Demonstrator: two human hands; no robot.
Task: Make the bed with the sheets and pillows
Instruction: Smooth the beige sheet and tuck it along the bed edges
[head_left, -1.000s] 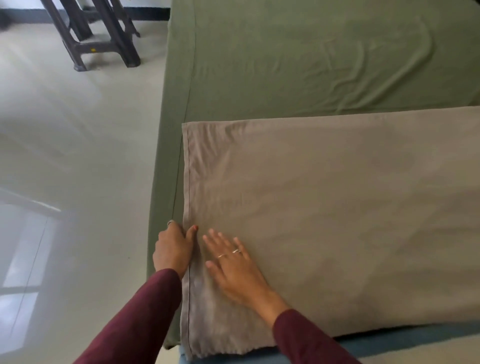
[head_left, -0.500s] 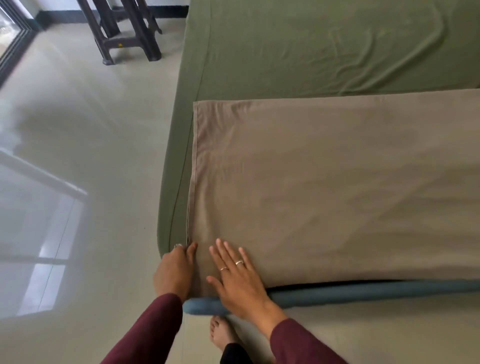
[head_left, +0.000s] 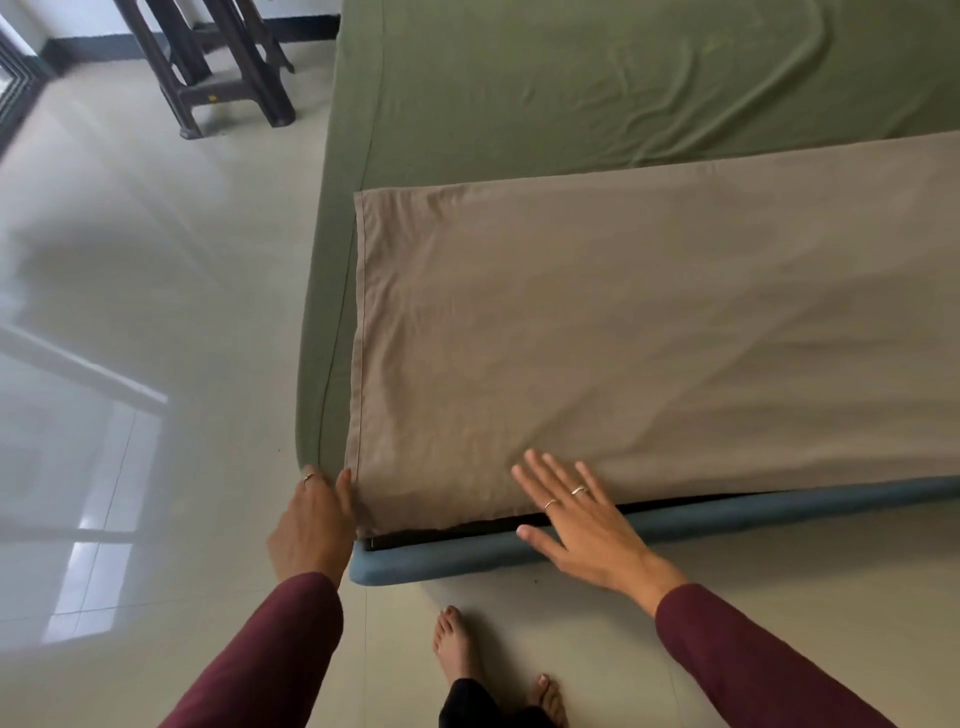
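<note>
Hands, 2: left hand grips 1 beige sheet, right hand flat.

Dark stools stand on glossy floor.

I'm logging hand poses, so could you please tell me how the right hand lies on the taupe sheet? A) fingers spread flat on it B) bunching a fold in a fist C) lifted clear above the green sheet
A: the right hand lies with straight, spread fingers on the taupe sheet near its lower edge.
</note>
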